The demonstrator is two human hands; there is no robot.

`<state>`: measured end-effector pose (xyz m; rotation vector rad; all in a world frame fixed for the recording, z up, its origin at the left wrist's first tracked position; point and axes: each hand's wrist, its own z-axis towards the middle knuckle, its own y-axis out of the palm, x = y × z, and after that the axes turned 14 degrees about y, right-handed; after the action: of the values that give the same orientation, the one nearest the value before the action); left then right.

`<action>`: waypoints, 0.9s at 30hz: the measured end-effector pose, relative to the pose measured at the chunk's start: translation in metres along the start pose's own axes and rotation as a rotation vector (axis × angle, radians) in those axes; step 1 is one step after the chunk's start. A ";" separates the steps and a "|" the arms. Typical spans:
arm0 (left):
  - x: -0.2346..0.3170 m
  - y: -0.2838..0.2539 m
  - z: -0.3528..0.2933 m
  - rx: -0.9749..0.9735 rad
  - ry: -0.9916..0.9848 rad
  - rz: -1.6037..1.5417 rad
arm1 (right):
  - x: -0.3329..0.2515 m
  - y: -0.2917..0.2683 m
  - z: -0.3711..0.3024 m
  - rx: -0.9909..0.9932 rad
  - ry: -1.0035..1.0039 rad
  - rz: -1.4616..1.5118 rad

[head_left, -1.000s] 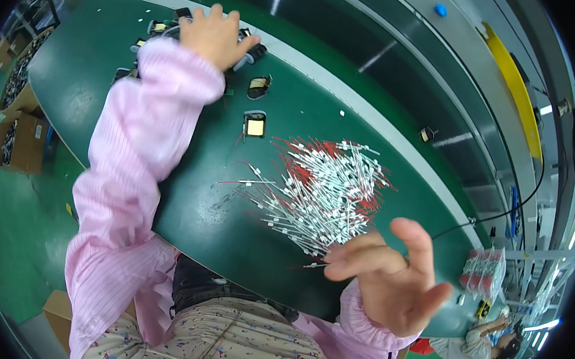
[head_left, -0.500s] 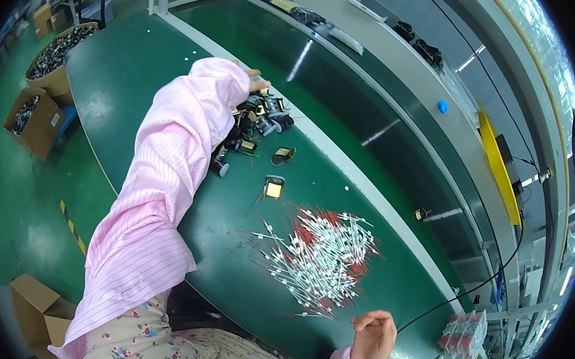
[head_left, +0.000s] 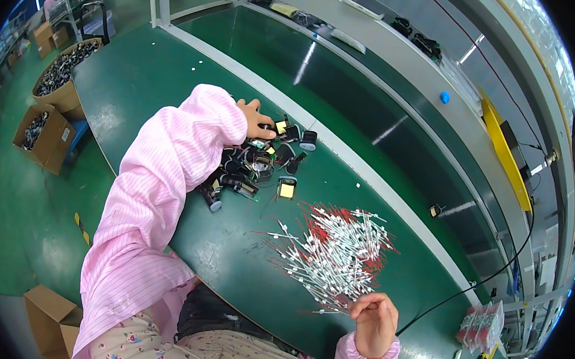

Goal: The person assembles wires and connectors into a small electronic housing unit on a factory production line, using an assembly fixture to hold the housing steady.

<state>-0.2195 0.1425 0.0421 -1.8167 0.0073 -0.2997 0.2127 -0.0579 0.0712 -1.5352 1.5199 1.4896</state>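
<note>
The left hand (head_left: 256,119) is on the far side of a heap of small black parts (head_left: 238,183) on the green table (head_left: 219,244). Its fingers are bent down over the heap, but I cannot tell if they grip a part. One black part with a yellow square (head_left: 287,189) lies at the near right side of the heap. Nearer still is a big messy pile of red and white wires (head_left: 336,253) with little white ends. The right hand (head_left: 376,325) is just beside the near end of that pile, loosely curled and not closed up. To the far left, a brown cardboard box (head_left: 46,141) holds lots of small dark bits. A black cable (head_left: 469,293) runs off to the right.
</note>
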 end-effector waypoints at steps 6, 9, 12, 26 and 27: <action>0.054 -0.027 0.006 0.250 0.006 0.172 | 0.002 0.007 0.003 0.090 -0.004 -0.263; 0.086 -0.023 0.033 0.343 0.320 0.195 | 0.018 0.010 0.020 0.231 -0.354 -1.153; 0.093 -0.008 0.055 0.236 0.364 0.090 | 0.034 0.027 0.030 0.203 -0.412 -1.521; 0.141 -0.031 0.015 0.025 0.484 -1.562 | 0.051 0.007 0.045 0.250 -0.472 -1.435; 0.140 -0.032 -0.001 -0.057 0.524 -1.781 | 0.046 0.009 0.045 0.243 -0.485 -1.431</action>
<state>-0.0893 0.1279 0.1006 -1.2526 -1.2602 -1.9670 0.1789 -0.0354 0.0208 -1.3719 0.0919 0.6453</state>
